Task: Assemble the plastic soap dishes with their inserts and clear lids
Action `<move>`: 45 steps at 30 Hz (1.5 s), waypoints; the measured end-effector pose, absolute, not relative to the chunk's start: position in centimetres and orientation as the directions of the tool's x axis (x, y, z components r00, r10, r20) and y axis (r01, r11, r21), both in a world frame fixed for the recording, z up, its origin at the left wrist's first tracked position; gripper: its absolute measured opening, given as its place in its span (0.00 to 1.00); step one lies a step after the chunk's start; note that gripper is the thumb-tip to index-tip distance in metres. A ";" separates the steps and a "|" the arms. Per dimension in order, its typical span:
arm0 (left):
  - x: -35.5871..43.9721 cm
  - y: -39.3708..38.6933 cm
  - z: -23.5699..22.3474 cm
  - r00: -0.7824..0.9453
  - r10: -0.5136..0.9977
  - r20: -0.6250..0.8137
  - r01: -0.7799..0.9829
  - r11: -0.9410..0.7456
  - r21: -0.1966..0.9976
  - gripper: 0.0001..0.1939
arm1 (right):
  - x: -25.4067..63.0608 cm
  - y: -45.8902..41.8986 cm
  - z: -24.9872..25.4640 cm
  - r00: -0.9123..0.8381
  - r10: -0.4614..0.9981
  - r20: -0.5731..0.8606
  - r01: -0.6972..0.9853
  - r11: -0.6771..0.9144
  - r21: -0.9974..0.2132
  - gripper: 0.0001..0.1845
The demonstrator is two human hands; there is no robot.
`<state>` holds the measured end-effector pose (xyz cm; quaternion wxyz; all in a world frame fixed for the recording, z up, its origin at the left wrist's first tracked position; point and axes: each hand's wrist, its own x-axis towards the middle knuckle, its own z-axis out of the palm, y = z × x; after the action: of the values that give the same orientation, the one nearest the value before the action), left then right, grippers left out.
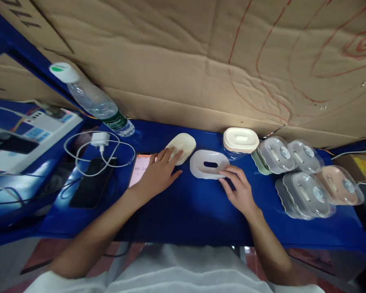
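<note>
My left hand [158,174] lies flat on the blue table [183,207], fingers stretched out, fingertips resting on a cream oval tray [183,145]. My right hand [239,188] has its fingers spread at the near right edge of a white oval insert [209,164] with a slot in its middle. It touches the rim without wrapping around it. Behind the insert stands a closed soap box [240,141] with a cream lid on a clear base.
Several clear-lidded soap boxes [305,179] cluster at the right. A phone showing a timer [139,167] lies partly under my left hand. A dark phone [93,183] with a white charger and cable [100,140], a water bottle [94,99] and a power strip [39,130] sit left. A cardboard wall [201,61] rises behind.
</note>
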<state>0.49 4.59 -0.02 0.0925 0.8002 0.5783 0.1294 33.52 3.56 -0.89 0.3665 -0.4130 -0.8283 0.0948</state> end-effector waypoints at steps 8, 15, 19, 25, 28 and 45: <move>1.6 3.1 -1.1 0.422 0.892 0.160 0.734 -0.440 0.517 0.17 | 33.0 3.6 -0.9 -0.369 0.756 0.541 0.642 0.628 -0.440 0.23; 1.7 2.8 -1.0 0.367 0.913 0.177 0.696 -0.396 0.599 0.43 | 32.3 3.6 -1.6 -0.446 0.770 0.456 0.605 0.635 -0.481 0.21; 2.0 2.4 -1.2 0.406 0.901 0.153 0.679 -0.410 0.609 0.51 | 31.5 3.6 -1.6 -0.482 0.754 0.446 0.595 0.655 -0.466 0.22; 2.8 2.3 -1.7 0.364 0.916 0.170 0.713 -0.392 0.581 0.53 | 30.9 3.9 -2.3 -0.502 0.698 0.510 0.549 0.713 -0.437 0.22; 3.0 2.3 -1.7 0.361 0.914 0.187 0.721 -0.401 0.565 0.49 | 30.9 4.0 -2.6 -0.506 0.709 0.491 0.567 0.703 -0.431 0.23; 3.2 2.1 -1.2 0.325 0.943 0.075 0.828 -0.322 0.459 0.49 | 31.3 4.2 -2.6 -0.543 0.789 0.287 0.640 0.610 -0.466 0.29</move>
<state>3.21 2.14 -1.24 0.1715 0.7956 0.5566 0.1669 31.26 4.24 -2.56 0.2399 -0.4133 -0.8646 0.1549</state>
